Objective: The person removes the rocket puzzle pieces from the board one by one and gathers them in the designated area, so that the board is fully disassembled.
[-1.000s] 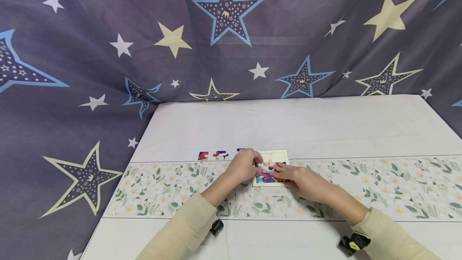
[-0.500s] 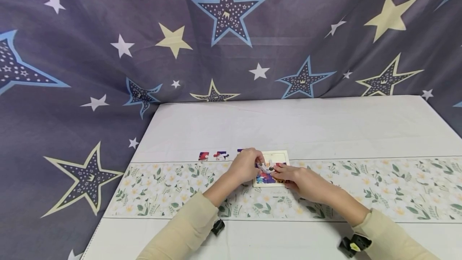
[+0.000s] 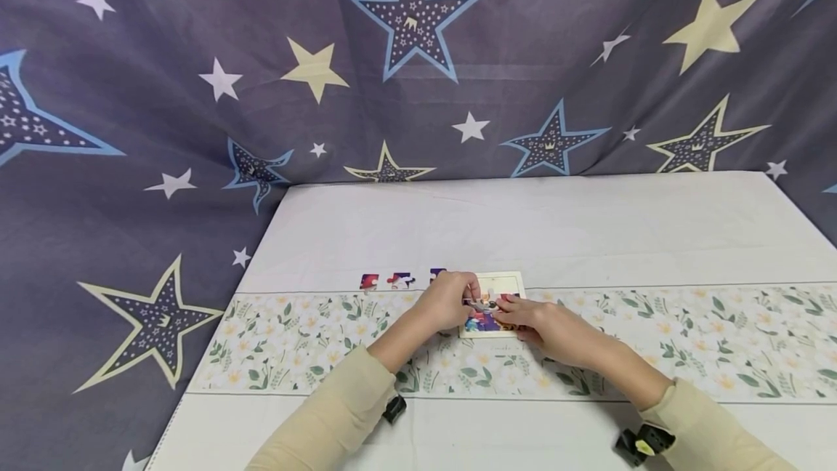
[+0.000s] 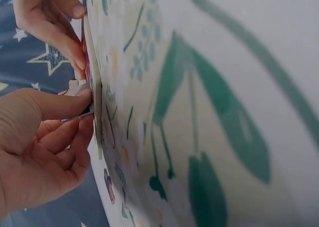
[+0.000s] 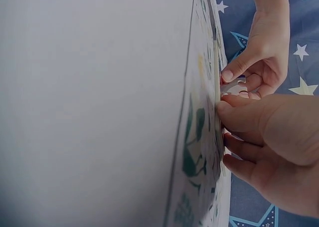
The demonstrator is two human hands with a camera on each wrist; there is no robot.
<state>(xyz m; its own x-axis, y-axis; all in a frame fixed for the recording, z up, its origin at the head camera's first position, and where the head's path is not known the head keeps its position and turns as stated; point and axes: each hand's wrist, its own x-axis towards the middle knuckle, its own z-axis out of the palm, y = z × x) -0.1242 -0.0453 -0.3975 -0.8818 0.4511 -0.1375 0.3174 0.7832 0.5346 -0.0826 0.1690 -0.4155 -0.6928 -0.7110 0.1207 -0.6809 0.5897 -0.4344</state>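
Note:
In the head view my left hand point(image 3: 445, 302) pinches a white puzzle piece point(image 3: 482, 305) between thumb and fingers at the left side of a cream-rimmed puzzle board point(image 3: 513, 282). The piece stands tilted up from the board in the right wrist view, its knobbed edge point(image 5: 237, 87) showing beside the thumb. My right hand point(image 3: 556, 329) rests its fingers on the colourful pieces in the board's right part, pressing down. Its thumb point(image 5: 227, 109) lies against the board's near edge. The fingers hide part of the picture.
Several loose puzzle pieces lie left of the board, among them a red one point(image 3: 369, 282), a purple and white one point(image 3: 401, 281) and one partly behind my left hand point(image 3: 437, 273). A flowered strip point(image 3: 294, 340) crosses the white tablecloth; a star-patterned curtain point(image 3: 418, 115) hangs behind.
The puzzle piece in my left hand has tilted up, showing a narrower, darker face. Both hands stay in nearly the same place; the right one has not visibly moved.

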